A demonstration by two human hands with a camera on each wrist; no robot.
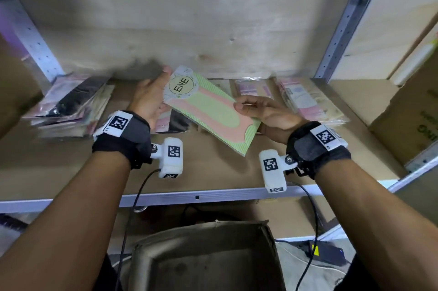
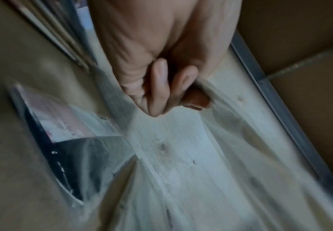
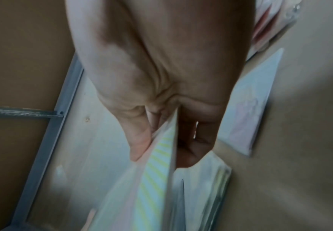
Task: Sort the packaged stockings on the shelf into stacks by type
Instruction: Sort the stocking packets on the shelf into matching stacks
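Note:
I hold a flat green-and-pink striped stocking package, labelled ENE, with both hands above the shelf board. My left hand holds its upper left end; in the left wrist view the fingers are curled on a blurred clear wrapper. My right hand pinches the right edge, thumb on top and fingers beneath, and the right wrist view shows the striped package edge-on in that pinch. Below the package a pink and black packet lies on the shelf.
A stack of pink and black packets sits at the left of the shelf. Two piles of pink and beige packets lie at the back right. A cardboard box stands at the right end, and an open box sits below the shelf edge.

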